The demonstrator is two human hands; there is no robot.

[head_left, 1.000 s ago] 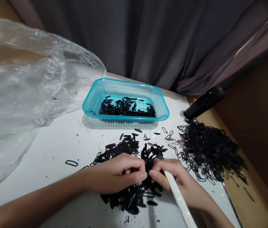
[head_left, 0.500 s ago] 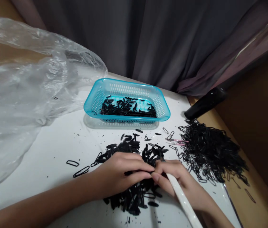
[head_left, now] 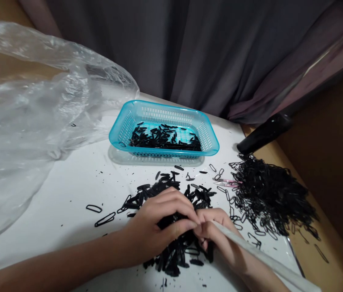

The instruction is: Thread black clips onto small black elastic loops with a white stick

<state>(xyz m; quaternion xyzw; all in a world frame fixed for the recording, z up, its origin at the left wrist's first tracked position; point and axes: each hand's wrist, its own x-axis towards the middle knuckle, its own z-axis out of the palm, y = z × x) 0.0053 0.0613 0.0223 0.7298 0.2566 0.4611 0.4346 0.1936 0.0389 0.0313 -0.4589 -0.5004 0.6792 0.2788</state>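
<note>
My left hand (head_left: 156,231) rests on a heap of small black oblong pieces (head_left: 171,190) on the white table (head_left: 68,182). Its fingers are curled and pinch black pieces at the fingertips. My right hand (head_left: 220,241) meets it fingertip to fingertip, closed around a long white stick-like tool (head_left: 265,261) that runs off toward the lower right. Both hands sit over the near part of the heap, hiding some of it.
A turquoise plastic basket (head_left: 211,140) with black pieces inside stands behind the heap. A tangle of thin black loops (head_left: 269,194) lies at the right, with pink tweezers (head_left: 228,182) at its edge. A large clear plastic bag (head_left: 28,117) fills the left. A dark handle (head_left: 264,132) lies by the curtain.
Both hands have slid slightly nearer and to the right over the heap. The white tool has tilted lower, pointing more to the right. A black loop at the left became uncovered.
</note>
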